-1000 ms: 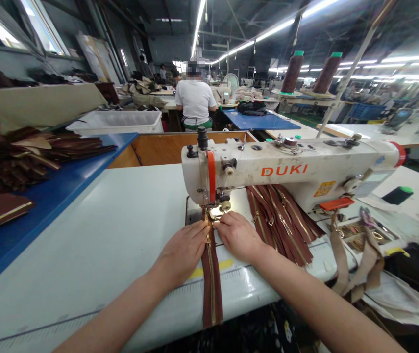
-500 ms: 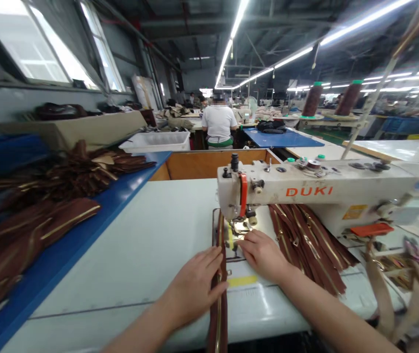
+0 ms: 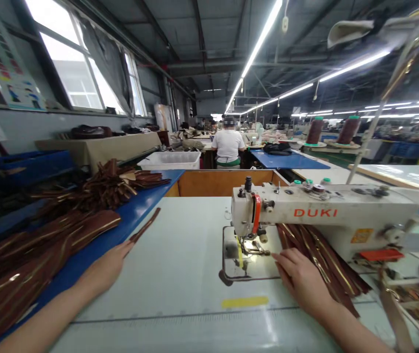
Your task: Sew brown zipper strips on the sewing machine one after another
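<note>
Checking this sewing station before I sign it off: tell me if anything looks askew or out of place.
Little stands out. The left hand holds a brown zipper strip out at a slant over the table edge, and the brown zipper pieces on the blue shelf lie in a loose, uneven heap.

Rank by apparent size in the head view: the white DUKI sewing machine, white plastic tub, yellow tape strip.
1. White DUKI sewing machine
2. White plastic tub, though farther away
3. Yellow tape strip
</note>
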Demonstrator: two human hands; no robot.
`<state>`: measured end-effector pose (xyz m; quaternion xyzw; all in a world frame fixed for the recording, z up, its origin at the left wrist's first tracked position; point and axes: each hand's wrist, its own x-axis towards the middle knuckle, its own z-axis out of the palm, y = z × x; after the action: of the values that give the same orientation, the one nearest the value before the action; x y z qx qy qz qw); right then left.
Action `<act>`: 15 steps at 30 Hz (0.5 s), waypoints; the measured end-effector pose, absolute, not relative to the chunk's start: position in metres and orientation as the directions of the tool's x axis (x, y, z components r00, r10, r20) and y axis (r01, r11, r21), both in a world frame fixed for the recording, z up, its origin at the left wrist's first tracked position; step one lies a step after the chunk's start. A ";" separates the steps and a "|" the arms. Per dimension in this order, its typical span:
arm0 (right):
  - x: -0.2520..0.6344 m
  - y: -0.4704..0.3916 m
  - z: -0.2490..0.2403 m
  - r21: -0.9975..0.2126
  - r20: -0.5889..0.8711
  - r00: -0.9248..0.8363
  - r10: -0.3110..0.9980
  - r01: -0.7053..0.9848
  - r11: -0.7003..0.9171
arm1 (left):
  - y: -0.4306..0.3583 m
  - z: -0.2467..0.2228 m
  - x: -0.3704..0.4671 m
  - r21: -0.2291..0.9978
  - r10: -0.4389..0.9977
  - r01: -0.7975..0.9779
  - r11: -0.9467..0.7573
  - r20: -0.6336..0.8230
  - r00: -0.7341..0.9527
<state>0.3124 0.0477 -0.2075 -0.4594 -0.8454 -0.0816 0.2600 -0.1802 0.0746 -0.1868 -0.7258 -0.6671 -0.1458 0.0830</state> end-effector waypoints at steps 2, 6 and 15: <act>0.336 0.053 -0.200 -0.032 0.494 -0.294 0.818 0.934 0.355 | 0.082 -0.195 -0.188 0.071 0.957 0.994 -0.087 0.284 0.063; 0.356 0.063 -0.181 0.081 0.324 -0.143 0.935 0.989 0.123 | 0.087 -0.205 -0.180 0.042 0.946 0.994 -0.104 0.314 0.085; 0.358 0.091 -0.166 -0.051 0.291 0.019 0.957 0.999 -0.005 | 0.078 -0.229 -0.154 -0.065 0.850 0.965 -0.255 0.462 0.255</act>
<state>0.3578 0.0914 -0.1663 -0.7035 -0.6948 -0.0864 0.1219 -0.1542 0.0775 -0.2287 -0.7737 -0.5862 -0.1692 0.1703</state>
